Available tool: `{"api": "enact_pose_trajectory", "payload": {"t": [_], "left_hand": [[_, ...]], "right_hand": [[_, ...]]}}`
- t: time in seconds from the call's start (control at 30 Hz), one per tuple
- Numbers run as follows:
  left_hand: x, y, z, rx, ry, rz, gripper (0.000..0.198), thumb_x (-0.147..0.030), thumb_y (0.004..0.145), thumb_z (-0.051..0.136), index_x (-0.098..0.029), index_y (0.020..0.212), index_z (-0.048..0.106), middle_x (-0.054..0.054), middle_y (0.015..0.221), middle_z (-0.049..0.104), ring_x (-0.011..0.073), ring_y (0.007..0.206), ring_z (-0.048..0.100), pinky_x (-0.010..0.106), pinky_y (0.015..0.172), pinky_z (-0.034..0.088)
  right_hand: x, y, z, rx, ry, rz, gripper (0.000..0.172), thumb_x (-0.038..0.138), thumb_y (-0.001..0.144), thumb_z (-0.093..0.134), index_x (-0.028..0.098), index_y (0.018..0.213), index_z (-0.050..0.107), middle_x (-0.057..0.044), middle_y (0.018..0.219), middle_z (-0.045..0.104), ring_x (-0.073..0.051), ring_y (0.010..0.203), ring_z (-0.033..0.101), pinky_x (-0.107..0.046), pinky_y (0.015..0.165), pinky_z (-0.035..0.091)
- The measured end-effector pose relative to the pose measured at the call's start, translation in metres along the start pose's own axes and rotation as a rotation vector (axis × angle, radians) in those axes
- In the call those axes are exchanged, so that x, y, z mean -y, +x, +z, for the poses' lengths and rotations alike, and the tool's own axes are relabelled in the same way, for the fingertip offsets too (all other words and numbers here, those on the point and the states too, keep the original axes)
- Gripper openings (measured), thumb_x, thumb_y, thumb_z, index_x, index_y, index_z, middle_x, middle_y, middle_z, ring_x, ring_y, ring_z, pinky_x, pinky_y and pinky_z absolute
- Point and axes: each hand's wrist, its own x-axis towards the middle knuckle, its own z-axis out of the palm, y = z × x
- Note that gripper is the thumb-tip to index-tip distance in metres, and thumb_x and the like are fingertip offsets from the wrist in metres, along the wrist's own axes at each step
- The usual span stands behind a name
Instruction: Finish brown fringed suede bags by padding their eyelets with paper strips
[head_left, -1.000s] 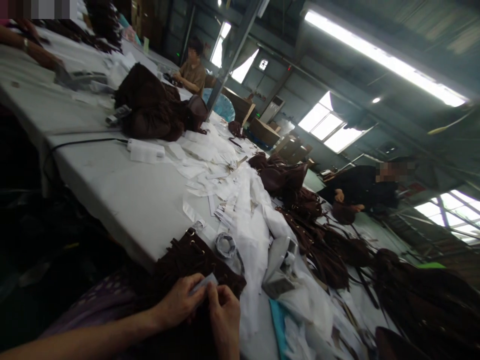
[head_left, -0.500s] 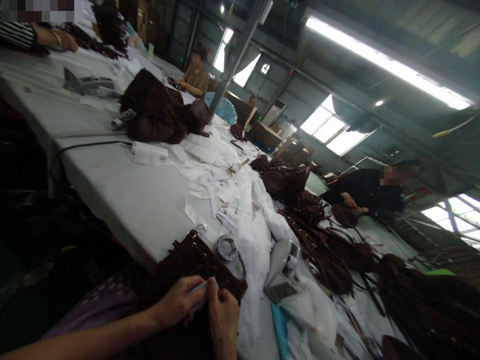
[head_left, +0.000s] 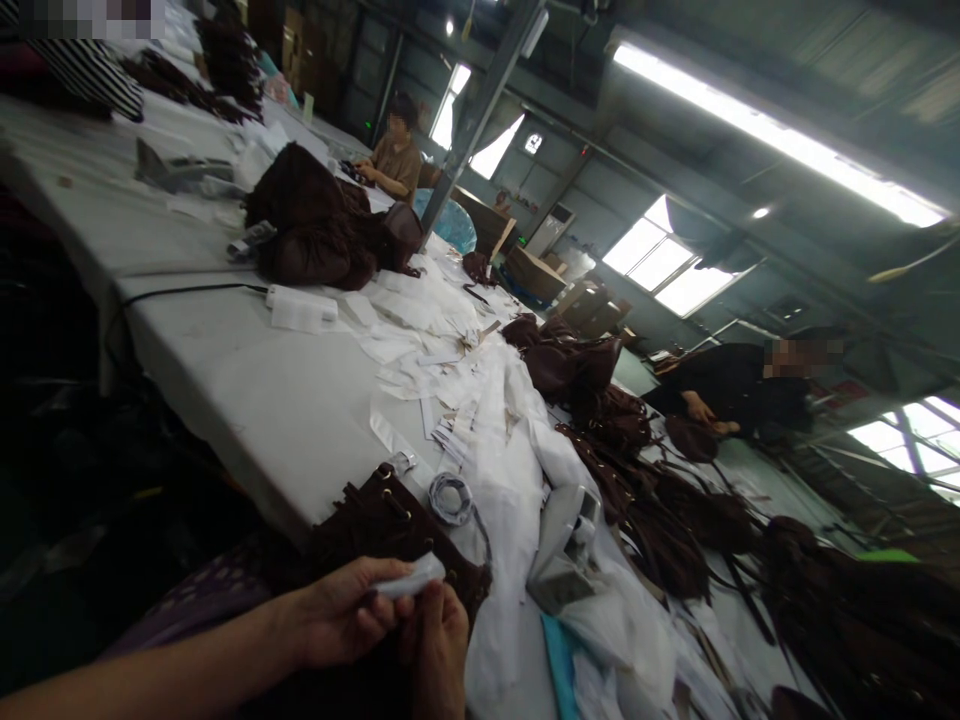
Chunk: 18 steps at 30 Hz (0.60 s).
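Note:
My left hand (head_left: pixel 349 610) is closed on a small strip of whitish, crumpled wrapping (head_left: pixel 414 577), pinched between thumb and fingers. Close against it, my right hand (head_left: pixel 441 635) has its fingers pressed together just below the strip's end; what they grip is hidden. Under both hands lies a dark brown bag (head_left: pixel 382 520) with gold-coloured eyelets and fringe along its side, partly on the table edge. A wrapped coil of strap (head_left: pixel 450 498) rests beside the bag.
White tissue sheets (head_left: pixel 491 480) and paper slips cover the table's middle. A grey tape dispenser (head_left: pixel 566 550) stands to the right. More brown bags (head_left: pixel 307 220) are piled further off and along the right. Co-workers (head_left: pixel 397 155) sit or stand around the table.
The wrapping strip now sticks out above my left fingers, more in view. My right hand has dropped slightly, its thumb no longer raised. A striped sleeve at upper left has moved.

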Motion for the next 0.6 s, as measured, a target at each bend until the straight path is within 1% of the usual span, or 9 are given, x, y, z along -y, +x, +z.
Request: {"api": "enact_pose_trajectory", "payload": {"t": [0.07,0.13,0.3,0.4,0.47,0.53,0.6], "left_hand": [[-0.003,0.001,-0.004,0.056,-0.114,-0.052,0.019,-0.019,0.09,0.051,-0.001,0.094,0.057,0.005,0.063,0.059,0.0035,0.04,0.05,0.006,0.03,0.034],[-0.005,0.0,-0.006,0.102,-0.178,-0.077,0.018,-0.017,0.091,0.048,-0.002,0.096,0.055,0.006,0.063,0.059,0.0044,0.041,0.052,0.007,0.031,0.034],[-0.006,0.0,-0.005,0.137,-0.19,-0.108,0.015,-0.015,0.09,0.048,-0.002,0.093,0.054,0.006,0.063,0.059,0.0045,0.042,0.051,0.006,0.03,0.032],[-0.007,0.002,-0.007,0.123,-0.14,-0.128,0.014,-0.017,0.089,0.05,-0.004,0.092,0.055,0.007,0.064,0.061,0.0048,0.042,0.051,0.007,0.03,0.031],[-0.008,0.005,-0.01,0.099,-0.076,-0.131,0.014,-0.019,0.087,0.054,-0.005,0.088,0.056,0.006,0.062,0.061,0.0046,0.04,0.05,0.007,0.029,0.029],[-0.008,0.007,-0.012,0.068,0.002,-0.1,0.017,-0.021,0.083,0.06,-0.004,0.087,0.058,0.005,0.06,0.059,0.0037,0.038,0.048,0.007,0.028,0.027],[-0.006,0.008,-0.012,0.013,0.105,-0.038,0.02,-0.023,0.079,0.064,-0.005,0.087,0.059,0.003,0.059,0.059,0.0027,0.037,0.046,0.007,0.029,0.026]], "right_hand": [[-0.004,0.001,-0.002,0.03,-0.004,-0.031,0.054,0.071,0.076,0.052,0.019,0.065,0.048,0.008,0.044,0.04,-0.005,0.039,0.032,-0.019,0.038,0.024],[-0.006,0.001,-0.004,0.053,-0.003,-0.062,0.05,0.067,0.079,0.054,0.018,0.067,0.05,0.006,0.048,0.043,-0.006,0.043,0.035,-0.019,0.041,0.028],[-0.008,0.0,-0.008,0.094,-0.03,-0.085,0.039,0.055,0.084,0.056,0.016,0.082,0.059,0.004,0.062,0.051,-0.009,0.053,0.042,-0.02,0.048,0.037],[-0.007,0.0,-0.008,0.096,-0.046,-0.051,0.038,0.053,0.083,0.058,0.015,0.085,0.06,0.003,0.062,0.052,-0.009,0.054,0.043,-0.02,0.049,0.038],[-0.006,-0.001,-0.007,0.087,-0.023,-0.028,0.039,0.053,0.083,0.059,0.014,0.085,0.061,0.004,0.061,0.052,-0.008,0.053,0.042,-0.02,0.048,0.037],[-0.004,-0.002,-0.006,0.086,0.005,-0.014,0.041,0.053,0.08,0.061,0.013,0.088,0.061,0.003,0.062,0.053,-0.008,0.053,0.042,-0.02,0.047,0.037],[-0.003,-0.003,-0.005,0.062,0.027,-0.003,0.041,0.054,0.078,0.063,0.014,0.089,0.063,0.003,0.063,0.055,-0.008,0.053,0.043,-0.02,0.046,0.038]]}}
